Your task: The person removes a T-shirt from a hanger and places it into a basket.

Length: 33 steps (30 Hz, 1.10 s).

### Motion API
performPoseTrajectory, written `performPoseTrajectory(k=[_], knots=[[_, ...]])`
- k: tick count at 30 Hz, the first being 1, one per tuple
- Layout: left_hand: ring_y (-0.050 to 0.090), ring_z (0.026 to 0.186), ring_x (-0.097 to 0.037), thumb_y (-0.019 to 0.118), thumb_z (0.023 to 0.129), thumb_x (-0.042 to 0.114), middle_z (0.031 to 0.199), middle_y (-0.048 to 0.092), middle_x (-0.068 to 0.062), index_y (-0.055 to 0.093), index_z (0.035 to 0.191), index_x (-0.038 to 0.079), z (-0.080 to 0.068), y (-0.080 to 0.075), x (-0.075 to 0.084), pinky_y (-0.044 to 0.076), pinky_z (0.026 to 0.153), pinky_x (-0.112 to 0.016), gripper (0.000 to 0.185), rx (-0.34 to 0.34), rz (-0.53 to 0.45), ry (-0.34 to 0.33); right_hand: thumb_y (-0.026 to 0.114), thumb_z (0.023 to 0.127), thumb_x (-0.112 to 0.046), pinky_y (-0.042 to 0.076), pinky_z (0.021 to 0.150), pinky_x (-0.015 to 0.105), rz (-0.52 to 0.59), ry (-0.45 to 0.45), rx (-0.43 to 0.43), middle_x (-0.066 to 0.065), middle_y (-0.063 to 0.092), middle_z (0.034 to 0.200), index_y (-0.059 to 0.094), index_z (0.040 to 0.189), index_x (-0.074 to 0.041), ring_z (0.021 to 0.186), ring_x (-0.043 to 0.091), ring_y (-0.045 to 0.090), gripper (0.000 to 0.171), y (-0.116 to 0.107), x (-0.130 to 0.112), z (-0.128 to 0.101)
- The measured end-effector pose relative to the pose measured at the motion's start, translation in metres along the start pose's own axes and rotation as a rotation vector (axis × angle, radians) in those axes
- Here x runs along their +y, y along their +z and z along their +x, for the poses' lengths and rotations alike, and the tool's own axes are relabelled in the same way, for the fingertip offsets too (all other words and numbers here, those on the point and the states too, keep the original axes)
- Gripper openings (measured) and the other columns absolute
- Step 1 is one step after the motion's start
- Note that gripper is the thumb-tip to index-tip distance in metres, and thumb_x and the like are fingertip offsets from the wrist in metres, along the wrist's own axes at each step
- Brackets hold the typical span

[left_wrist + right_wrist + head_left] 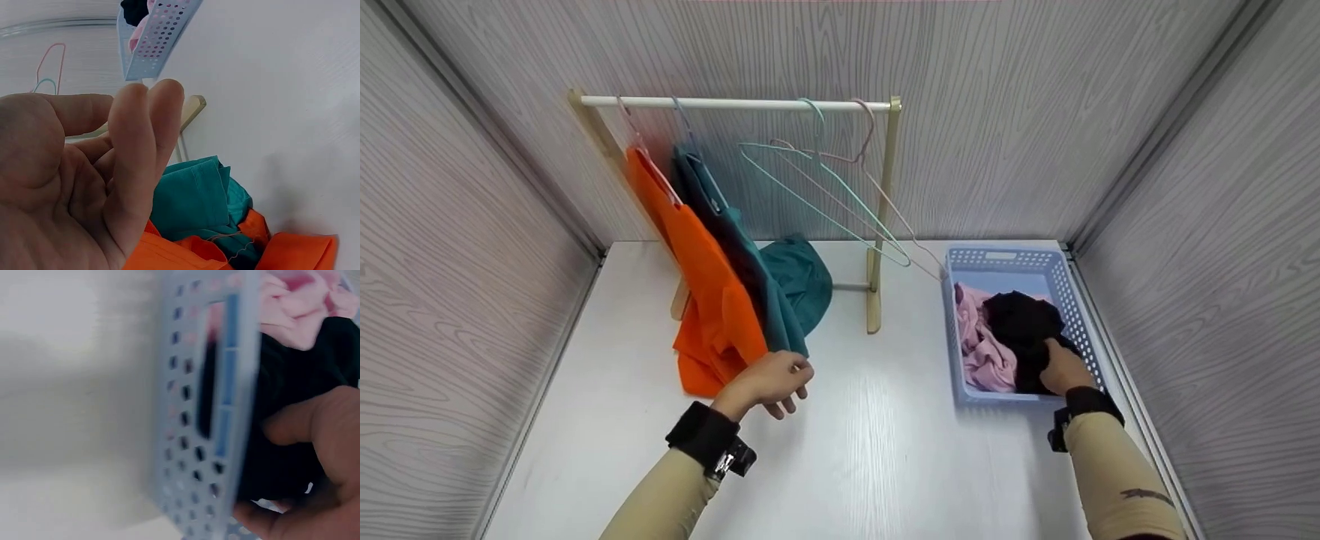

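Observation:
My right hand (1065, 367) is down inside the blue plastic basket (956, 352) and grips a black garment (1024, 319). In the right wrist view, thumb and fingers close on its dark cloth (292, 388); part of the grip is hidden. Pink clothing (986, 356) lies beside it in the basket. My left hand (771, 382) hovers with loosely bent fingers and holds nothing. It is nearest to the lower ends of an orange garment (705, 262) and a teal garment (791, 315), both hanging from the rack.
A rack with a white rail (735, 103) and wooden posts (887, 172) stands at the back. On its right side hang a bare mint hanger (840, 180) and a bare pink hanger (894, 206). Wood-grain panels (1207, 225) enclose the white table (870, 450).

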<state>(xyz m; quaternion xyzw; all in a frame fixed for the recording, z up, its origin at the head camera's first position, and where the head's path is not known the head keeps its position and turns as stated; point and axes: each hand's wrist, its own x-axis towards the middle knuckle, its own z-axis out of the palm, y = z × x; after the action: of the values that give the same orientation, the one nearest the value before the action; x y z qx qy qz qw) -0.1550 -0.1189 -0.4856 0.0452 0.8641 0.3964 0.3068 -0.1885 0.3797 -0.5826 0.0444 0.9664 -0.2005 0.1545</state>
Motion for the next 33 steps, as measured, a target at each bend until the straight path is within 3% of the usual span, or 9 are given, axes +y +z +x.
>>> performPoseTrajectory(k=[7, 12, 18, 24, 29, 33], knots=[[0.068, 0.068, -0.023, 0.049, 0.102, 0.028, 0.093, 0.068, -0.011, 0.061, 0.114, 0.008, -0.007, -0.019, 0.012, 0.060, 0.060, -0.032, 0.026, 0.023, -0.010, 0.025, 0.050, 0.089, -0.007, 0.043, 0.091, 0.071, -0.085, 0.025, 0.088, 0.042, 0.039, 0.137, 0.035, 0.142, 0.009, 0.119, 0.063, 0.040, 0.058, -0.004, -0.003, -0.007], [0.068, 0.074, -0.026, 0.047, 0.103, 0.031, 0.103, 0.067, -0.017, 0.061, 0.119, 0.006, -0.018, -0.053, 0.030, 0.060, 0.064, -0.031, 0.032, 0.068, 0.027, 0.040, 0.051, 0.089, -0.009, 0.041, 0.092, 0.072, -0.097, 0.039, 0.097, 0.041, 0.040, 0.136, 0.036, 0.143, 0.007, 0.121, 0.062, 0.038, 0.059, -0.021, -0.027, -0.010], [0.071, 0.083, -0.033, 0.043, 0.104, 0.035, 0.105, 0.068, -0.019, 0.058, 0.124, 0.001, -0.024, -0.096, 0.060, 0.061, 0.068, -0.030, 0.042, 0.150, 0.070, -0.010, 0.055, 0.085, -0.007, 0.044, 0.089, 0.068, -0.111, -0.023, 0.173, 0.039, 0.047, 0.130, 0.043, 0.137, 0.005, 0.115, 0.059, 0.045, 0.055, -0.034, -0.058, -0.009], [0.073, 0.074, -0.025, 0.039, 0.104, 0.043, 0.102, 0.070, -0.019, 0.059, 0.116, -0.002, -0.017, -0.119, 0.077, 0.060, 0.063, -0.029, 0.050, 0.243, 0.130, -0.106, 0.064, 0.086, -0.015, 0.048, 0.090, 0.062, -0.104, -0.110, 0.099, 0.031, 0.057, 0.125, 0.053, 0.128, 0.004, 0.111, 0.050, 0.055, 0.048, -0.034, -0.091, -0.015], [0.071, 0.063, -0.019, 0.037, 0.102, 0.051, 0.095, 0.068, -0.016, 0.060, 0.108, -0.001, -0.010, -0.121, 0.081, 0.060, 0.062, -0.029, 0.057, 0.313, 0.181, -0.159, 0.067, 0.084, -0.017, 0.049, 0.090, 0.059, -0.074, -0.145, 0.006, 0.025, 0.061, 0.124, 0.056, 0.128, -0.001, 0.111, 0.043, 0.058, 0.048, -0.022, -0.114, -0.020], [0.070, 0.061, -0.018, 0.039, 0.102, 0.050, 0.089, 0.067, -0.015, 0.061, 0.103, -0.001, -0.009, -0.120, 0.082, 0.060, 0.063, -0.029, 0.056, 0.329, 0.193, -0.181, 0.067, 0.085, -0.016, 0.050, 0.091, 0.055, -0.052, -0.157, -0.041, 0.019, 0.065, 0.119, 0.060, 0.124, -0.004, 0.106, 0.036, 0.061, 0.041, -0.010, -0.129, -0.023]])
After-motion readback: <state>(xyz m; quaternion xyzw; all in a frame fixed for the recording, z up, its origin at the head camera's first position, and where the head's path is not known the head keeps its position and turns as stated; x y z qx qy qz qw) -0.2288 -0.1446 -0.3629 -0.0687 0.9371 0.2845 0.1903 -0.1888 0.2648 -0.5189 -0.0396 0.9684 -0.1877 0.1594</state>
